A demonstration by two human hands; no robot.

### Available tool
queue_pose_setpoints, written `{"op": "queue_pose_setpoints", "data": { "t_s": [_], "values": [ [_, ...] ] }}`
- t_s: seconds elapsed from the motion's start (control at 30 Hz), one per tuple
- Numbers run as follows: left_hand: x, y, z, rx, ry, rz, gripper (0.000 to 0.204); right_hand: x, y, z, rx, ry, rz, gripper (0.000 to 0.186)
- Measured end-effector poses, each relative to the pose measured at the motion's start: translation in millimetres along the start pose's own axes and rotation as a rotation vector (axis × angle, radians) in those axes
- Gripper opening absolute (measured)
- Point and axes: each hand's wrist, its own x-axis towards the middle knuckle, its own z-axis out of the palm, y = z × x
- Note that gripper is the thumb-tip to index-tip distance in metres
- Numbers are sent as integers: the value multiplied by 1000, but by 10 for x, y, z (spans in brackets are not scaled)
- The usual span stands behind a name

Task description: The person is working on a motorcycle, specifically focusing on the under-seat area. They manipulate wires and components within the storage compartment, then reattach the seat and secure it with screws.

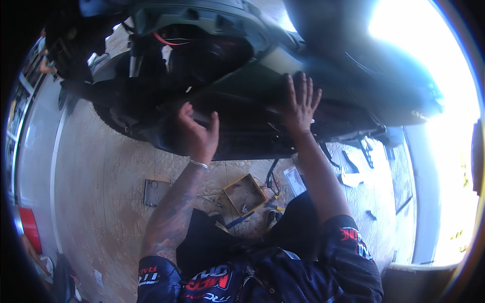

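Observation:
A dark scooter body [242, 65] fills the upper part of the view, raised above a plywood floor. My left hand [194, 132] grips the lower edge of a black side panel [237, 136], fingers curled around it. My right hand [299, 103] lies flat with fingers spread against the same dark bodywork further right. A red wire [169, 41] shows inside the open frame above. A metal bracelet sits on my left wrist.
On the plywood floor [101, 166] below lie a small open wooden box [245, 193] with parts, a flat grey metal plate [155, 192], loose tools and a white packet [294, 180]. The rear wheel [113, 118] is at left. Bright daylight glares at right.

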Motion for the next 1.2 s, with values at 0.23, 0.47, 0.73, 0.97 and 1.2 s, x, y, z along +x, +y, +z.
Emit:
{"op": "queue_pose_setpoints", "data": {
  "t_s": [0.23,0.47,0.73,0.97,1.2],
  "values": [
    [10,-20,5,14,-42,-19,82,-179,502,-48,-50,104,78,103],
    [23,-75,43,17,-56,-66,81,-244,768,-214,61,59,345,112],
    [36,-10,37,36,-65,-104,80,-325,896,-593,-60,-2,453,110],
    [19,38,30,72,-75,-117,81,-364,1088,-903,21,-89,403,113],
    [4,41,63,95,-79,-119,82,-296,1348,-1387,-23,-222,389,94]
  ]
}}
